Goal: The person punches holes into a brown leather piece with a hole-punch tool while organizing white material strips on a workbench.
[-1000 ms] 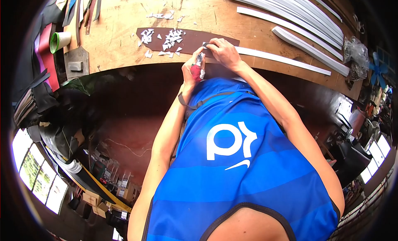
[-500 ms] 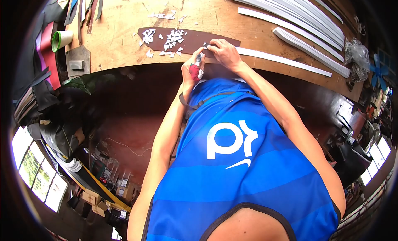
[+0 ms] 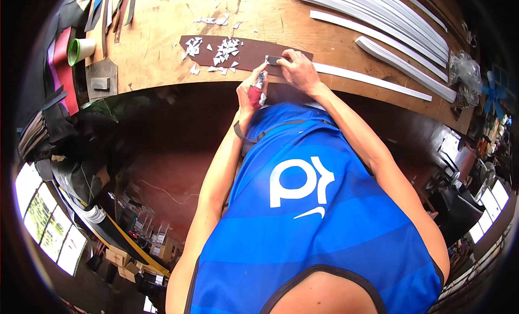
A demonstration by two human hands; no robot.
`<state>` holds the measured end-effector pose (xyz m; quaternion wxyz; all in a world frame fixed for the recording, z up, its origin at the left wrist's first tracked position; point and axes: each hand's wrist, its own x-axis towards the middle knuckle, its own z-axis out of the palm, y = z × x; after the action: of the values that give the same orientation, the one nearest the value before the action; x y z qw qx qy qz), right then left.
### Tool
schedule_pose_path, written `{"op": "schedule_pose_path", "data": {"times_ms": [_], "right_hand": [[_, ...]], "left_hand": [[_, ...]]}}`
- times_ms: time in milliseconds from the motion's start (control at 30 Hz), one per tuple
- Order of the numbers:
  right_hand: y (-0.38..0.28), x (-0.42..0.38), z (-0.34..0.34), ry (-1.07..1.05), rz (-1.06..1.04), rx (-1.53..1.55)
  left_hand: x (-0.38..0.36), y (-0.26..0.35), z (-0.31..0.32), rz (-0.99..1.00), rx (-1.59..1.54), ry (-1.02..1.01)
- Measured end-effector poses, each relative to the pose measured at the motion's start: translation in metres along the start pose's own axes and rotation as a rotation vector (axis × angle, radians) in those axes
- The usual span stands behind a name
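Note:
A long dark brown piece (image 3: 248, 46) lies along the table's near edge with small white cut scraps (image 3: 226, 50) on it. My right hand (image 3: 299, 69) is closed on a small dark block (image 3: 274, 60) that rests on the brown piece's right part. Beside it, my left hand (image 3: 253, 89) has red and silvery wrapping around its fingers, and its fingertip touches the block's left end. Its other fingers are curled, and what they hold, if anything, is hidden. A white strip (image 3: 373, 80) extends rightward from under my right hand.
Long white strips (image 3: 378, 22) are stacked at the table's right, beside crumpled clear plastic (image 3: 465, 71). A green-rimmed white cup (image 3: 82, 51) lies at the left. Near it, a dark block sits on a grey board (image 3: 108, 71). More scraps (image 3: 213, 21) lie farther back.
My right hand has shifted slightly to the right, and more of the dark block shows between the hands. My left hand has hardly moved.

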<state>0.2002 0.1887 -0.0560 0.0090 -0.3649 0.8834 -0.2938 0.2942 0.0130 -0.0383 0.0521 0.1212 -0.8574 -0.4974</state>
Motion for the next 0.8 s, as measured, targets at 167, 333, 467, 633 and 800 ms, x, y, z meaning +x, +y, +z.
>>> {"op": "schedule_pose_path", "data": {"times_ms": [167,333,467,633,800], "right_hand": [[0.004,-0.002,-0.007,-0.044,0.021,-0.036],[0.007,0.0,-0.005,-0.073,0.031,-0.029],[0.003,0.001,-0.007,-0.101,0.046,-0.04],[-0.006,0.008,-0.005,-0.06,-0.101,-0.094],[-0.005,0.016,0.01,-0.07,-0.059,-0.061]], "left_hand": [[0.001,0.005,-0.005,-0.094,-0.054,-0.065],[0.001,-0.001,-0.004,-0.071,-0.063,-0.062],[0.001,-0.001,-0.007,-0.062,-0.015,-0.08],[0.002,-0.007,-0.006,-0.052,-0.072,-0.081],[0.006,-0.01,-0.011,-0.032,-0.075,-0.103]]}}
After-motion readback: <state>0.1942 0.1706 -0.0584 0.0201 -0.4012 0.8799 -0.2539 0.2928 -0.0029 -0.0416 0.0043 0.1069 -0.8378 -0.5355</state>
